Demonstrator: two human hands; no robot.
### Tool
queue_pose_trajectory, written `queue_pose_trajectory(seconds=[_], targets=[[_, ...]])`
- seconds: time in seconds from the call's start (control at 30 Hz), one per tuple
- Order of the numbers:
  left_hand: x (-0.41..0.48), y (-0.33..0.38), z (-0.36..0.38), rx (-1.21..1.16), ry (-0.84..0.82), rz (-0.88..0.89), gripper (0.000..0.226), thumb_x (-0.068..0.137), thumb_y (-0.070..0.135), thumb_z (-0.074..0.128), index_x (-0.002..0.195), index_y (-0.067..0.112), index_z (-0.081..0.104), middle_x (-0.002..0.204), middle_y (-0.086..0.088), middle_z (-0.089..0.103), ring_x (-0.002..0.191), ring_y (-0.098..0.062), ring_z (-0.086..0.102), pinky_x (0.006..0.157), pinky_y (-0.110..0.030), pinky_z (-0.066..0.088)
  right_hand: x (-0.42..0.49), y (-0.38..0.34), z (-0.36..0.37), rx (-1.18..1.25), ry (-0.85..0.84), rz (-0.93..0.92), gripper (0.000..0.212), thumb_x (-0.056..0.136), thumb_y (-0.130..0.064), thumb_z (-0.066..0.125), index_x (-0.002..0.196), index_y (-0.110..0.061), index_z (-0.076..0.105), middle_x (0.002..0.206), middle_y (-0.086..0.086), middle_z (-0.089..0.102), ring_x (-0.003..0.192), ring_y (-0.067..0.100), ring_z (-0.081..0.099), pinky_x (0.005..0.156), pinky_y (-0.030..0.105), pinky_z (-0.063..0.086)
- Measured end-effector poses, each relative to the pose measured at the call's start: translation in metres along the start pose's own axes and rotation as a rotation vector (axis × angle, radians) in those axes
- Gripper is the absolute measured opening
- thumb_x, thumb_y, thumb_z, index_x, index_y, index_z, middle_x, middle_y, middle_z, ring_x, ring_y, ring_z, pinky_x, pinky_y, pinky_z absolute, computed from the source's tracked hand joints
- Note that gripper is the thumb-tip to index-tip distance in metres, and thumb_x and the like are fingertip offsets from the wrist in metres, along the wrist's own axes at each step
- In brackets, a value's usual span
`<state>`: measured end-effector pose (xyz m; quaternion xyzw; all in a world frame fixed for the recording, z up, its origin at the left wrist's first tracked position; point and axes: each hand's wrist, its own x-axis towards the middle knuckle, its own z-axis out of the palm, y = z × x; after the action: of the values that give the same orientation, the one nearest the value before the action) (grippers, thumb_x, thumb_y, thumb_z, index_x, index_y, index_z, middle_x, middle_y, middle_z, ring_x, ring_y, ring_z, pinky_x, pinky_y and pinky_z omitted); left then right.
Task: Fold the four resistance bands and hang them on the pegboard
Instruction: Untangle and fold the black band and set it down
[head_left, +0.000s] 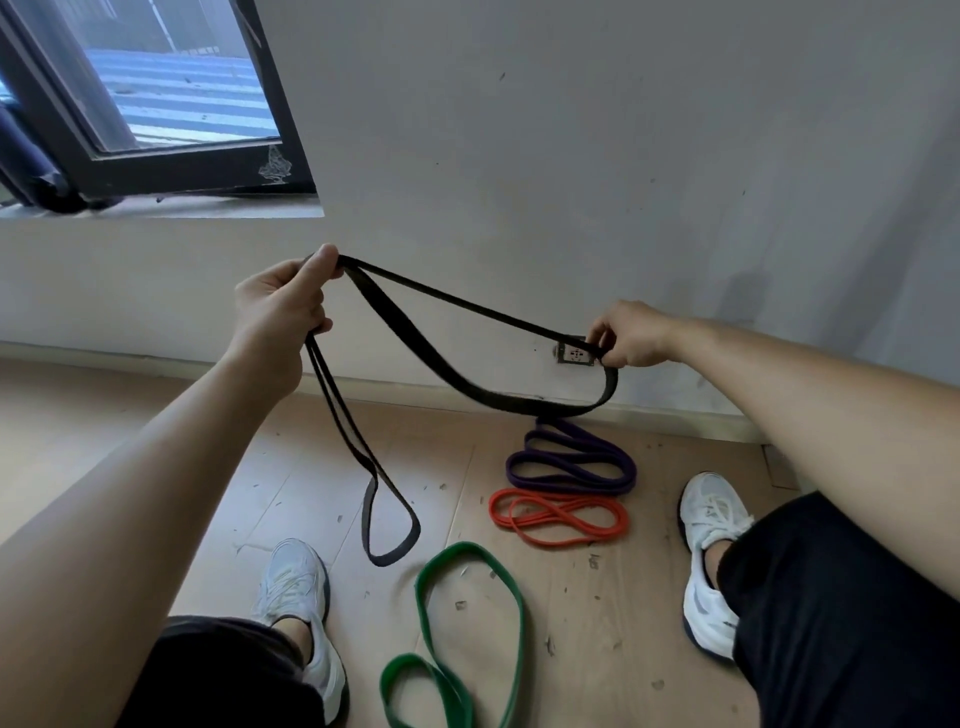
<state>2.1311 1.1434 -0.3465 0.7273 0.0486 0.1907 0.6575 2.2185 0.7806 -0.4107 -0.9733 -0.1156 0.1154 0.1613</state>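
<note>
You are holding the black band (384, 561) up in the middle of the frame; your left grip (280, 312) is squeezing one fold; your right grip (631, 335) is pinching the other end.

The single wide-angle head camera looked forward and down at close range over the left hand (278, 312) and right hand (631, 336), facing the wall (571, 156) and floor (291, 493) beyond.

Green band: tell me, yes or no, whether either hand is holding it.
No, the green band lies on the floor, while the left hand and right hand both grip the black band.
</note>
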Motion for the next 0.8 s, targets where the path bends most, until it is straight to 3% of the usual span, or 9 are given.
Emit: queue_pose_trajectory(seconds=[0.17,0.23,0.33,0.6,0.8], targets=[[0.002,-0.001,0.0,-0.014,0.021,-0.008,0.026,0.093,0.046,0.071,0.09,0.02,0.074,0.058,0.009,0.038,0.051,-0.007,0.039,0.061,-0.022,0.044,-0.001,0.008,-0.005,-0.002,0.082,0.034,0.032,0.085,0.012,0.057,0.092,-0.015,0.072,0.086,0.001,0.062,0.088,0.023,0.059,0.067,0.025,0.044],[0.002,-0.001,0.0,-0.014,-0.001,-0.009,0.027,0.093,0.046,0.07,0.092,0.019,0.074,0.058,0.01,0.039,0.051,-0.007,0.039,0.062,-0.023,0.045,-0.002,0.012,-0.005,0.018,0.075,0.026,0.029,0.086,0.01,0.059,0.088,-0.016,0.071,0.088,0.004,0.066,0.088,0.023,0.061,0.069,0.027,0.046],[-0.001,-0.001,0.002,-0.018,-0.06,-0.016,0.027,0.094,0.043,0.069,0.095,0.017,0.074,0.056,0.011,0.039,0.051,-0.008,0.038,0.064,-0.025,0.043,-0.005,0.015,-0.002,0.025,0.004,0.004,0.018,0.088,0.003,0.069,0.099,-0.011,0.074,0.098,0.008,0.073,0.094,0.022,0.066,0.081,0.029,0.05],[-0.008,0.008,0.015,-0.013,-0.254,0.02,0.027,0.093,0.039,0.069,0.094,0.012,0.071,0.054,0.01,0.038,0.051,-0.011,0.034,0.063,-0.028,0.04,-0.006,0.003,0.004,0.071,-0.133,-0.036,0.034,0.09,-0.008,0.074,0.123,-0.015,0.069,0.11,0.003,0.07,0.102,0.019,0.066,0.087,0.027,0.049],[-0.021,0.008,0.034,0.186,-0.521,0.03,0.031,0.085,0.036,0.073,0.093,0.006,0.073,0.054,0.01,0.043,0.05,-0.008,0.04,0.061,-0.028,0.042,-0.022,-0.056,-0.008,0.511,-0.097,-0.25,0.036,0.091,-0.006,0.071,0.126,-0.014,0.065,0.119,0.002,0.069,0.109,0.018,0.067,0.089,0.034,0.056]])
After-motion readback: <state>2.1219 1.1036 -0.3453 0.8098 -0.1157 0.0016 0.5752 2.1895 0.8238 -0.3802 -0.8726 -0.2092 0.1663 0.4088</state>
